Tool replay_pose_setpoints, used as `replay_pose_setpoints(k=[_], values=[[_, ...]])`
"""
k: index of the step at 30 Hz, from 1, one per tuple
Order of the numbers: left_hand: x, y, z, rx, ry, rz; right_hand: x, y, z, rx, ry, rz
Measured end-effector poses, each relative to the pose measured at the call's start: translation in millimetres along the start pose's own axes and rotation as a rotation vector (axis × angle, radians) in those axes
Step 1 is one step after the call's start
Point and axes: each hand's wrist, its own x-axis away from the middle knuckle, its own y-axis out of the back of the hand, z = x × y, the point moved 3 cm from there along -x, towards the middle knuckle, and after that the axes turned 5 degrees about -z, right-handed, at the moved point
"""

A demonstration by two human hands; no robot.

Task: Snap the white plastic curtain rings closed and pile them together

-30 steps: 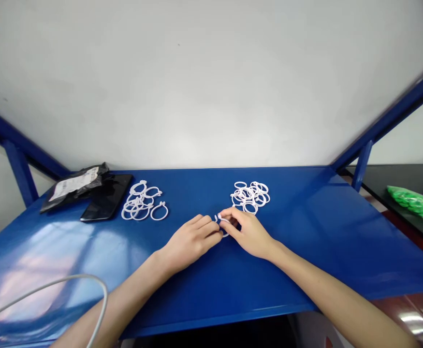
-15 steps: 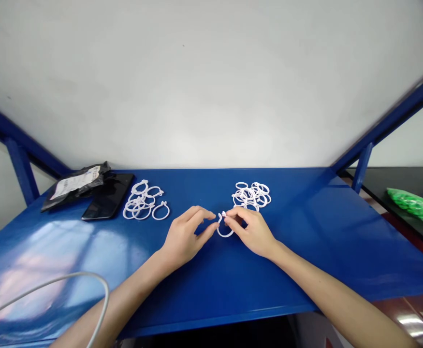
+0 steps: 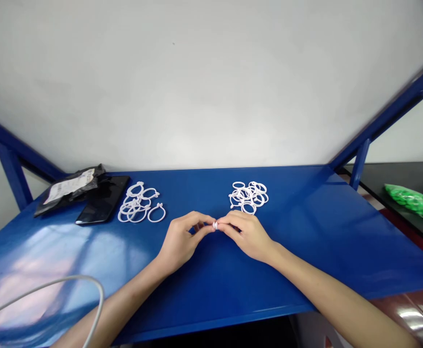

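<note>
My left hand [image 3: 180, 239] and my right hand [image 3: 245, 234] meet at the middle of the blue table [image 3: 305, 251], fingertips pinched together on one small white plastic ring [image 3: 215, 225]. Only the ring's clasp ends show between the fingers; the rest is hidden by the hands. Just behind my right hand lies a heap of several white rings [image 3: 248, 196]. A second group of white rings [image 3: 138, 207] lies further left, beyond my left hand.
A black phone [image 3: 102, 205] and a black plastic bag with a white label [image 3: 68, 188] lie at the table's back left. A white cable [image 3: 51, 290] curves over the front left. Green items [image 3: 412, 200] lie on a dark surface at right. Blue frame struts [image 3: 359, 164] flank the table.
The hands parted slightly half a second ago, showing the ring's open loop in my right fingers; now both hands have closed together on its ends, hiding the loop.
</note>
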Motion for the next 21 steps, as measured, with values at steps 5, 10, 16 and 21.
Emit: replay_pose_setpoints(k=[5, 10, 16, 21], values=[[1.6, -0.5, -2.3, 0.022, -0.132, -0.049, 0.1, -1.2, 1.0, 0.001, -0.002, 0.003], [2.9, -0.5, -4.0, 0.050, -0.219, -0.047, 3.8, -3.4, 6.2, 0.030, 0.014, 0.028], [6.9, 0.8, -7.3, 0.002, -0.346, -0.023, 8.6, -4.3, 13.0, 0.105, 0.098, 0.073], [10.5, -0.3, -6.1, -0.089, -0.484, -0.011, 10.4, -6.5, 11.6, 0.210, 0.176, 0.122]])
